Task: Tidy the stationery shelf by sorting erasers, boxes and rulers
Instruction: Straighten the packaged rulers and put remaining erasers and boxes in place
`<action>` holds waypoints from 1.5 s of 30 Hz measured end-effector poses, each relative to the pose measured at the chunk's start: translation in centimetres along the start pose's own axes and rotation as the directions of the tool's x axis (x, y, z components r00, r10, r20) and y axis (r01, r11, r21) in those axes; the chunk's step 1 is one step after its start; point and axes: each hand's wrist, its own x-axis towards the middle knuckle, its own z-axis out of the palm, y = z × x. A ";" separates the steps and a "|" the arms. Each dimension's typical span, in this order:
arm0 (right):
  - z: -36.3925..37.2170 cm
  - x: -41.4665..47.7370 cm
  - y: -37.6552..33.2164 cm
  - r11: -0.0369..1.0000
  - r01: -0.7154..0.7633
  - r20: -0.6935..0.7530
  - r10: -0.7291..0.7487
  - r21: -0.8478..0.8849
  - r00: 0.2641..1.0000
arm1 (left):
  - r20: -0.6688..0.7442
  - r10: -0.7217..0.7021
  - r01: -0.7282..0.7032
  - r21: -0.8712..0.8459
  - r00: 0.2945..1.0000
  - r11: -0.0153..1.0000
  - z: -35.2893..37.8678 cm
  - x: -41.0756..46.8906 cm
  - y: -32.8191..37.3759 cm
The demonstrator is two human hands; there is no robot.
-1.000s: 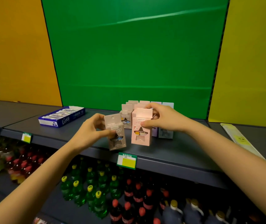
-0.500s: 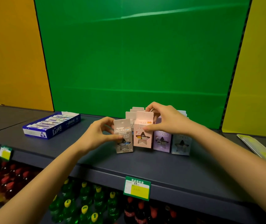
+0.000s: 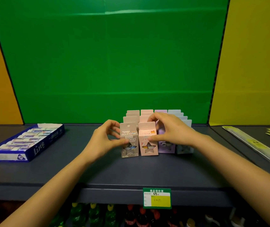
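Left hand (image 3: 104,141): fingers curled around the left edge of the grey box (image 3: 129,141), thumb pressed on its front face just above the star-shaped window; the box stands upright on the shelf (image 3: 131,171). Right hand (image 3: 170,131): thumb on the front of the pink box (image 3: 148,141), fingers arched over its top and right side, so that the box is pinched between them (it too stands upright, its left edge touching or all but touching the grey box). Both boxes form the front of a block of like cartons arranged in four files running back toward the green backdrop (image 3: 108,54): grey, pink, then a purple box (image 3: 166,145) and a pale blue box (image 3: 184,149) at the right, each partly hidden by the right hand and wrist. Behind them only the blank hang tabs of the rear cartons show.

Well to the left lies an open blue tray (image 3: 27,143) of wrapped erasers, set at an angle on the shelf. At the far right, flat packets in clear sleeves (image 3: 254,145) lie fanned along the shelf (whether these are rulers cannot be told). A green and yellow price tag (image 3: 157,198) hangs on the shelf's front edge, and bottles (image 3: 95,213) with coloured caps stand on the level below.
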 end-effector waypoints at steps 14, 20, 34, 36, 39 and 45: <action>0.6 -0.3 0.7 0.920 0.024 -0.108 -0.072 -0.392 0.992 | -0.103 0.030 -0.031 -0.006 0.994 1.000 1.6 0.6 -0.8; -0.1 -1.2 2.2 0.972 -0.044 -0.279 -0.022 -0.229 0.960 | -0.147 -0.028 0.050 0.148 0.989 0.988 1.7 0.9 -1.3; 1.1 -3.1 7.6 0.316 -0.390 0.089 0.668 0.865 0.739 | 0.224 -0.514 0.529 -0.614 0.828 0.585 4.1 4.3 -1.5; 1.1 -3.0 7.5 0.284 -0.358 0.099 0.644 0.889 0.758 | 0.222 -0.509 0.517 -0.644 0.831 0.564 4.5 4.5 -1.5; 1.2 -2.7 7.3 0.227 -0.337 0.122 0.637 0.914 0.761 | 0.210 -0.518 0.509 -0.668 0.829 0.543 4.7 4.7 -1.8; 2.2 -2.1 7.5 0.155 -0.335 0.176 0.611 0.930 0.772 | 0.216 -0.537 0.531 -0.648 0.816 0.546 5.3 4.8 -1.9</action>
